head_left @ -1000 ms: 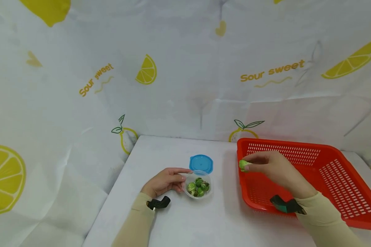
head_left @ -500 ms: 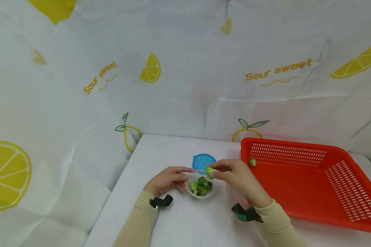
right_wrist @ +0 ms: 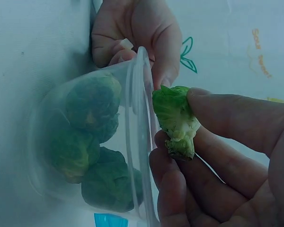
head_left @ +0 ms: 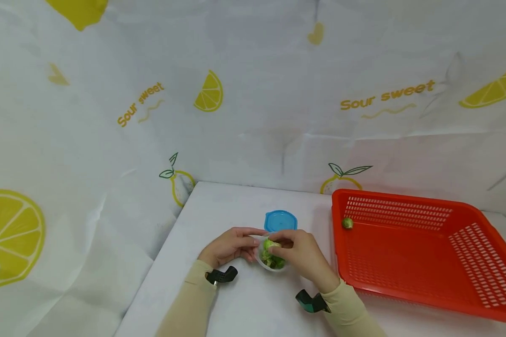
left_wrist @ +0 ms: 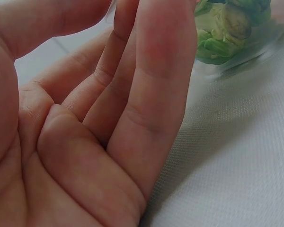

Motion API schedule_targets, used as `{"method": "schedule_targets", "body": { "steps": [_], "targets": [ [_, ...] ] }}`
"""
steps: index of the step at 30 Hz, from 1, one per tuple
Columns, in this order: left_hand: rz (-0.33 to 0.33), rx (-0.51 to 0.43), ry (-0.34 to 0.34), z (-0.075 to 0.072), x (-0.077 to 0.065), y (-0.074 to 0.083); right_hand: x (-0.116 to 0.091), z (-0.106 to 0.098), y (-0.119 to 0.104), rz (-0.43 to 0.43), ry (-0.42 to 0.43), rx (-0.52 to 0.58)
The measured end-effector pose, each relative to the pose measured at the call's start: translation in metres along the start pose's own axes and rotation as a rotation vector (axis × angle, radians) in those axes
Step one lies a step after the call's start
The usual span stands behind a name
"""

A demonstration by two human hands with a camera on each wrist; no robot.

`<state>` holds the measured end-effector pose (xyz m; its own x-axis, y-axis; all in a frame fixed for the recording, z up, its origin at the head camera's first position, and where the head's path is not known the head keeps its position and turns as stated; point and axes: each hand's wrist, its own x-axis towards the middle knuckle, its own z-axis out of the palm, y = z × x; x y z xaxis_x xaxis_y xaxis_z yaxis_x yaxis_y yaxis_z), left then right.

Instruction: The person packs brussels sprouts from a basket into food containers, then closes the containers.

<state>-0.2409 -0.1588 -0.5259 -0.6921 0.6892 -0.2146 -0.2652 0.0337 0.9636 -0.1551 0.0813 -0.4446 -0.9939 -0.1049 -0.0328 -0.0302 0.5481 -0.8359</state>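
Note:
A small clear plastic container (right_wrist: pixel 128 142) stands on the white table, with several Brussels sprouts (right_wrist: pixel 75 153) inside. On its left side my left hand (head_left: pixel 229 246) holds the rim between thumb and fingers. My right hand (head_left: pixel 302 256) pinches one more Brussels sprout (right_wrist: pixel 175 113), pale stem end showing, right at the container's mouth. In the left wrist view the palm and fingers fill most of the picture, with sprouts (left_wrist: pixel 227 28) at the upper right. The right fingers partly cover the container in the head view.
A blue lid (head_left: pixel 280 220) lies just behind the container. To the right stands a large red plastic basket (head_left: pixel 405 199) with one Brussels sprout (head_left: pixel 347 223) near its left wall. A lemon-print sheet (head_left: pixel 253 93) hangs behind the table.
My right hand has carried its sprout left from the basket's left rim to the container's opening. My left hand keeps its hold on the container. The view has shifted slightly.

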Motion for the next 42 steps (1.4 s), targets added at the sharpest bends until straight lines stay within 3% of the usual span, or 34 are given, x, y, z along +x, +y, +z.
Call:
{"method": "schedule_targets", "body": {
  "steps": [18, 29, 35, 42],
  "targets": [
    [0.003, 0.0, -0.009, 0.0, -0.005, 0.0, -0.002, 0.017, 0.002, -0.029, -0.029, -0.068],
    [0.001, -0.001, -0.002, 0.0, -0.002, 0.001, -0.002, 0.012, 0.001, -0.028, -0.003, -0.071],
    [0.001, 0.007, -0.006, 0.001, 0.0, 0.001, -0.013, -0.01, -0.012, -0.032, 0.004, -0.096],
    [0.012, 0.017, -0.006, 0.0, 0.0, 0.0, -0.027, -0.071, -0.033, -0.129, 0.023, -0.192]
  ]
}}
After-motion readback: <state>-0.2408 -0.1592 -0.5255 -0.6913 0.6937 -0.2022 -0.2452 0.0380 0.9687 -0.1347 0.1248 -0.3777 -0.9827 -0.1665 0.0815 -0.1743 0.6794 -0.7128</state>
